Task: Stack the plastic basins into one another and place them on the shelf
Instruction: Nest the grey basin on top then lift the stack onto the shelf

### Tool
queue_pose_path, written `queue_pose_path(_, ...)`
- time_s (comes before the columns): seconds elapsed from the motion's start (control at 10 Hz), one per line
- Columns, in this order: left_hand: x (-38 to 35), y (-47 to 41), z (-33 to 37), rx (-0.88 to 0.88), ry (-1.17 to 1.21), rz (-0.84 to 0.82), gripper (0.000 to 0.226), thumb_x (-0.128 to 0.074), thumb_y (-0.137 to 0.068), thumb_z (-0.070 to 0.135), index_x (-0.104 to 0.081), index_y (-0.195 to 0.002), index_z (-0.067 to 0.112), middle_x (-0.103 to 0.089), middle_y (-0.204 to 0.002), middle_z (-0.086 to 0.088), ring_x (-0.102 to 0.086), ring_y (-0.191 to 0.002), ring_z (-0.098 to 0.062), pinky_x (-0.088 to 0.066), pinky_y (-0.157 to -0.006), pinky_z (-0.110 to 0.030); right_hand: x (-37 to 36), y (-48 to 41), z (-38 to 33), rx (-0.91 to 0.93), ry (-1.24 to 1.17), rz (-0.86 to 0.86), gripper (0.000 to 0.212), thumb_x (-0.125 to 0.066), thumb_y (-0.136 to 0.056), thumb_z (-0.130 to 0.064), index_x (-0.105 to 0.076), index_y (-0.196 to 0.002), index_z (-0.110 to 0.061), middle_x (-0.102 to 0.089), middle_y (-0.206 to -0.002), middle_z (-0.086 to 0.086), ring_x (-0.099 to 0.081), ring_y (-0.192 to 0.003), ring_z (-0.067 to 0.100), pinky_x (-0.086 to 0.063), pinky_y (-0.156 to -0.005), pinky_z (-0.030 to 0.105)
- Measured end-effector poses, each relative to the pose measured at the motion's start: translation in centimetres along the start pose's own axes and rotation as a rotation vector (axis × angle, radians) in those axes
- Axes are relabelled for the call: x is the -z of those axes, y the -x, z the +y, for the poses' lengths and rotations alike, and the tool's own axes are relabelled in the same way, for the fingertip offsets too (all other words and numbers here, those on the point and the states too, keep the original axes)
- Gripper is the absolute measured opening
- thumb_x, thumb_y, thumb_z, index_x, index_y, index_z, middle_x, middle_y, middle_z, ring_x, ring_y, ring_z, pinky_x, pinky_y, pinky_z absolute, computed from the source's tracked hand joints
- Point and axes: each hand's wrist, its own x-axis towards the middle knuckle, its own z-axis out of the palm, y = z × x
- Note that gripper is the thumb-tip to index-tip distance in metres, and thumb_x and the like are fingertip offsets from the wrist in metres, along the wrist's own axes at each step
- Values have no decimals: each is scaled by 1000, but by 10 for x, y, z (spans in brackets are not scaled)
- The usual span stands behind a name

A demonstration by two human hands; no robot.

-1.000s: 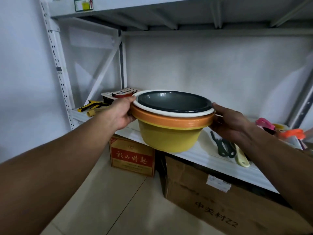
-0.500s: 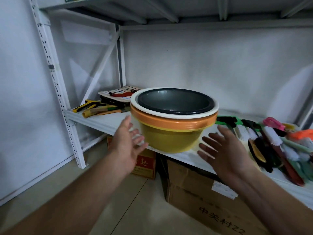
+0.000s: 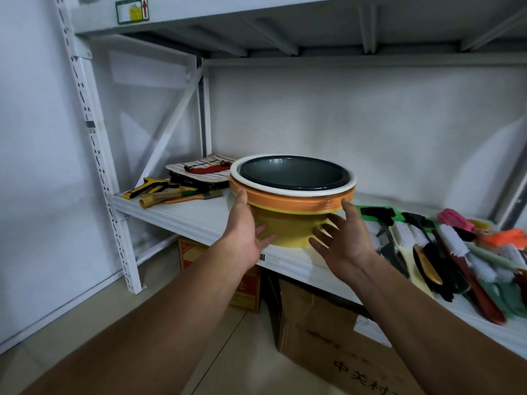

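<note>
One head-worn wide view faces forward and down, close to the shelf.

We are looking at a storeroom or stockroom. White boltless metal racking with punched uprights stands against a bare white wall, and a load label is stuck to its upper beam. The shelf carries loose stock: hand tools at the left, a heap of scrubbing brushes at the right. Cardboard cartons sit on the tiled floor beneath.
</note>
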Motion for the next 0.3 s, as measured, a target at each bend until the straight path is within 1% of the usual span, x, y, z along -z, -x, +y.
queue_pose_path(0.1, -2, -12, 1, -7, -28, 14, 79, -44, -91, 69, -36, -156, 25, -48, -153, -12, -53, -132, -32, -51, -85, -51, -2, -9, -2, -2, 19, 8, 70, -47, -94, -60, -48, -146, -14, -56, -143, 10, -57, -125, 29, -43, -112, 50)
queue_pose_path(0.2, -3, -22, 5, -5, -71, 9, 84, -44, -89, 71, -35, -156, 21, -48, -151, -13, -55, -119, -30, -53, -78, -49, -4, -12, -3, 6, 23, 2, 72, -47, -93, -61, -46, -148, -15, -54, -144, 10, -56, -125, 29, -44, -111, 49)
queue_pose_path(0.3, 0, -23, 6, -7, -106, 5, 83, -43, -90, 70, -35, -156, 21, -48, -150, -14, -54, -112, -28, -53, -81, -49, -3, -12, -2, 7, -4, 11, 74, -48, -93, -60, -43, -151, -15, -54, -145, 10, -56, -126, 29, -44, -112, 49)
